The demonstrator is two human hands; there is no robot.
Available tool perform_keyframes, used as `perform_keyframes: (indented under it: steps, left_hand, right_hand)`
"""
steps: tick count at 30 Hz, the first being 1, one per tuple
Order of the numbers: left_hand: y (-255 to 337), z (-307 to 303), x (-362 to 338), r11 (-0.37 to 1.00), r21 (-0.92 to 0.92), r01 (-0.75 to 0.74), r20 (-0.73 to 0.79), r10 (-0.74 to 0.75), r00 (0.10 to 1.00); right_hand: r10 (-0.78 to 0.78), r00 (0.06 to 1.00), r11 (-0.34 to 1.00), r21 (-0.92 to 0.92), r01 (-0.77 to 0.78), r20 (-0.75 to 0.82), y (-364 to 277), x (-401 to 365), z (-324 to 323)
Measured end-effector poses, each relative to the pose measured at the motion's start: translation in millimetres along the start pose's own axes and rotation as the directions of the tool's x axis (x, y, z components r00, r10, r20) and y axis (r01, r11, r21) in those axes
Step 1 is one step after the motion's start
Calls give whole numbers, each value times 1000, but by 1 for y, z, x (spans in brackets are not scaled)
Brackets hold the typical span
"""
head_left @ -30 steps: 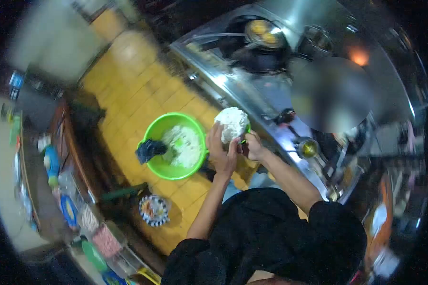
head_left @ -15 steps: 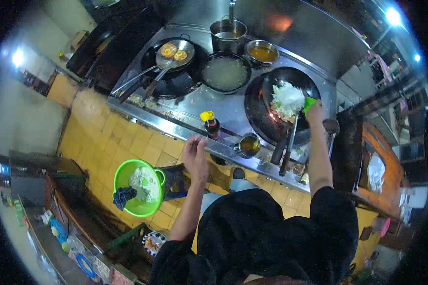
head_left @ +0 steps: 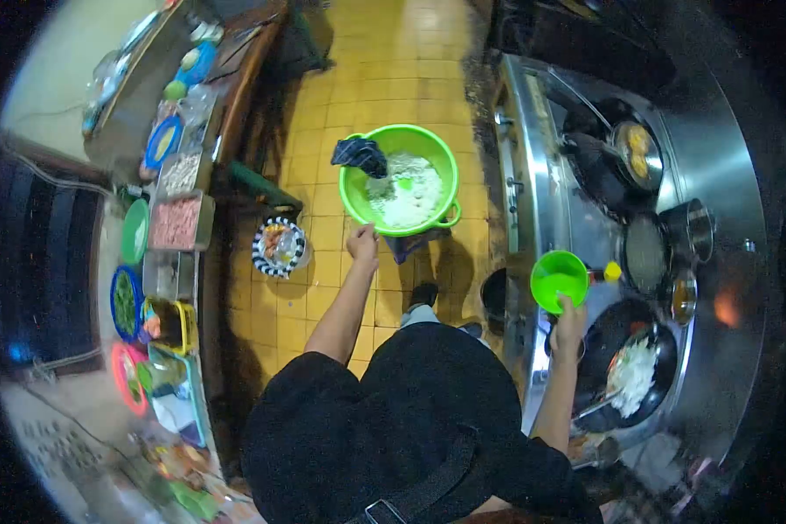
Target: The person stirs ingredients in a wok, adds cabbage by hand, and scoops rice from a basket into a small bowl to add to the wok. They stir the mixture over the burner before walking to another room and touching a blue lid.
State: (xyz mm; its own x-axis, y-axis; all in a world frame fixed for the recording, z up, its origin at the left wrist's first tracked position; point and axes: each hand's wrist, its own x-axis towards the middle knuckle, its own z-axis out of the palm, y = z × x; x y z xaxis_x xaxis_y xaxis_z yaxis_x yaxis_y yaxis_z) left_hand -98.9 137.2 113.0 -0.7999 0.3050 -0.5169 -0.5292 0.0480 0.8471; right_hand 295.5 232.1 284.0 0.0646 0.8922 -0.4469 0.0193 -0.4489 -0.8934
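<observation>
Now, right hand (head_left: 570, 327): grasping the green bowl (head_left: 557, 284) by its near side.
Green bowl: above the front edge of the stove (head_left: 541, 183), its mouth towards the camera.
Left hand (head_left: 363, 247): at the near rim of the green basin (head_left: 450, 170); whether it grips that rim, I cannot tell.
Basin contents: apparently white rice (head_left: 415, 199), with a dark cloth (head_left: 358, 155) over the rim.
Wok (head_left: 596, 351): on the stove, holding a white heap (head_left: 633, 375).

At nine o'clock sits a striped basket (head_left: 259, 253); farther out that way, a metal tray (head_left: 205, 224) (its contents (head_left: 176, 222) pink).
</observation>
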Motion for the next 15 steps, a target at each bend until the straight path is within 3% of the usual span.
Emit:
perform_keyframes:
  steps: [2, 4, 6, 8, 9, 12, 14, 15]
  left_hand:
    - [-10, 6, 17, 986, 122, -110, 84, 100, 991]
    - [5, 21, 8, 996, -64, 55, 184, -42, 982]
    - [24, 34, -1, 980, -39, 194, 296, -174, 939]
    - [48, 41, -12, 970, 115, 213, 293, -238, 926]
    - [46, 39, -6, 971, 100, 218, 277, -238, 931]
    - [47, 34, 14, 982, 97, 165, 345, -189, 919]
    - [66, 27, 15, 994, 108, -16, 371, -25, 928]
    - [80, 24, 15, 996, 81, 34, 419, -64, 906]
  right_hand:
    - [-147, 945, 984, -50, 169, 292, -1, 31, 55]
    - [-267, 840, 771, -418, 480, 472, -4, 74, 105]
    - [-85, 842, 853, -399, 338, 532, -40, 56, 161]
    - [-444, 623, 459, -434, 775, 644, -32, 100, 180]
    - [-390, 607, 604, -305, 736, 692, -63, 77, 193]
    - [-167, 667, 674, -410, 614, 726, -134, 51, 213]
    - [-215, 544, 554, -357, 752, 811, -182, 28, 215]
    - [-223, 487, 591, -280, 757, 845, -201, 20, 217]
